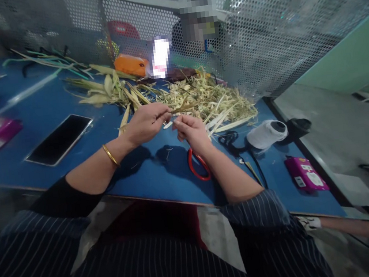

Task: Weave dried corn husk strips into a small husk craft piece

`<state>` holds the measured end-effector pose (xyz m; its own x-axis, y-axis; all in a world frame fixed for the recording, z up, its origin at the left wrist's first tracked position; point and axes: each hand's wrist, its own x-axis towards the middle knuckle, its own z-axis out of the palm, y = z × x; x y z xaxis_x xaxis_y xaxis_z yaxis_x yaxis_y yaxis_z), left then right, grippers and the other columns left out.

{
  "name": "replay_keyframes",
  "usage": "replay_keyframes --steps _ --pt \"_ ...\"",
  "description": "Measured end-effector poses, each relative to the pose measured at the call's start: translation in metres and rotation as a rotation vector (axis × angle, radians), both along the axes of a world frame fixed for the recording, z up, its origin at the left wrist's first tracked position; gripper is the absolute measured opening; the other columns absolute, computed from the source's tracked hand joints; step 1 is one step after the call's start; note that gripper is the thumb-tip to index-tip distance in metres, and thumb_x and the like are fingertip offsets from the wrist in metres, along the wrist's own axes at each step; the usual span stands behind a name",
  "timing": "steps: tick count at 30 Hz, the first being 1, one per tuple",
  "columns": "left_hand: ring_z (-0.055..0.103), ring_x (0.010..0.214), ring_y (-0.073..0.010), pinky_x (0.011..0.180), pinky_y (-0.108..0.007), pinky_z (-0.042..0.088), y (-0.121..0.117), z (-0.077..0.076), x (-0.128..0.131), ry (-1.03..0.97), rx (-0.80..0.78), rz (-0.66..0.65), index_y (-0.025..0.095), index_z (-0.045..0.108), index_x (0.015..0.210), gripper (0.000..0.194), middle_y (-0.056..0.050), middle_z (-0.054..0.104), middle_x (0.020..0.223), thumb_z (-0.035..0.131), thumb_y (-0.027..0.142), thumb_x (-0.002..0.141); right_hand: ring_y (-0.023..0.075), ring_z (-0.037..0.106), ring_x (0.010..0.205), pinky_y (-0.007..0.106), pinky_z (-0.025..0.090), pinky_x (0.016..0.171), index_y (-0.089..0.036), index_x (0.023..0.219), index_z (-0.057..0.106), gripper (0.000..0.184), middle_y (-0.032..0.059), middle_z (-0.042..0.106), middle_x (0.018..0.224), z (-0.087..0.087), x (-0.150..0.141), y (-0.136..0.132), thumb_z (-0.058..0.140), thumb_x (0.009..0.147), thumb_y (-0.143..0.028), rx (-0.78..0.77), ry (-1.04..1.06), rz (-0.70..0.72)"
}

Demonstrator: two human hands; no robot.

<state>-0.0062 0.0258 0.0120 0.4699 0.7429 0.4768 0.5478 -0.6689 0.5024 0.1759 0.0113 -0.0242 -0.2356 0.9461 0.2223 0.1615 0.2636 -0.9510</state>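
Observation:
My left hand (148,124), with a gold bangle on its wrist, is closed in a pinch above the blue table. A thin brownish strip of dry husk (184,108) runs out to the right from its fingertips. Close beside it, my right hand (191,132) has its fingers curled together; whatever they may hold is too small to make out. Red-handled scissors (198,166) lie under the right wrist, their blades mostly hidden. Just beyond both hands spreads a heap of shredded dry husk (213,95), with longer whole husks (110,87) at its left.
A black-screened phone (60,139) lies at left on the blue table (163,185). White thread spool (267,134), black cord (231,142) and a magenta packet (306,173) are at right. Behind stand an orange pouch (130,65), a lit screen (161,56) and a perforated metal partition (143,12); a person sits beyond.

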Motion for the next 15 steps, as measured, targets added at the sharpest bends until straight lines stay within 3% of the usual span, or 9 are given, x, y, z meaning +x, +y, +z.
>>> replay_keyframes --steps 4,6,10,15 --pt "0.053 0.078 -0.0184 0.072 -0.028 0.036 0.002 -0.005 0.002 0.081 0.031 0.134 0.018 0.058 0.074 0.024 -0.004 0.060 0.076 0.045 0.027 0.092 0.0141 0.049 0.066 0.028 0.036 0.065 -0.022 0.072 0.048 0.024 0.0019 0.055 0.070 0.005 -0.010 -0.016 0.041 0.093 -0.029 0.484 -0.475 -0.158" --pt "0.054 0.078 -0.0197 0.071 -0.029 0.036 0.002 -0.007 0.002 0.127 0.032 0.181 0.018 0.058 0.072 0.025 -0.005 0.060 0.076 0.046 0.028 0.092 0.0152 0.049 0.067 0.028 0.034 0.064 -0.022 0.073 0.045 0.021 0.0032 0.056 0.072 0.009 -0.010 -0.021 0.038 0.092 -0.022 0.604 -0.655 -0.169" --pt "0.057 0.081 -0.0228 0.069 -0.031 0.035 0.001 -0.012 0.002 0.218 0.060 0.223 0.018 0.061 0.076 0.025 -0.008 0.062 0.080 0.046 0.029 0.092 0.0159 0.049 0.066 0.027 0.032 0.062 -0.022 0.075 0.045 0.019 0.0040 0.057 0.073 0.013 -0.008 -0.024 0.036 0.090 -0.016 0.638 -0.814 -0.114" --pt "0.059 0.074 -0.0225 0.059 -0.031 0.032 -0.002 -0.012 0.001 0.403 0.164 0.288 0.017 0.064 0.083 0.021 -0.010 0.064 0.083 0.046 0.024 0.091 0.0158 0.050 0.066 0.027 0.034 0.063 -0.022 0.075 0.046 0.018 0.0031 0.056 0.071 0.019 -0.006 -0.026 0.039 0.091 -0.018 0.631 -0.708 -0.061"
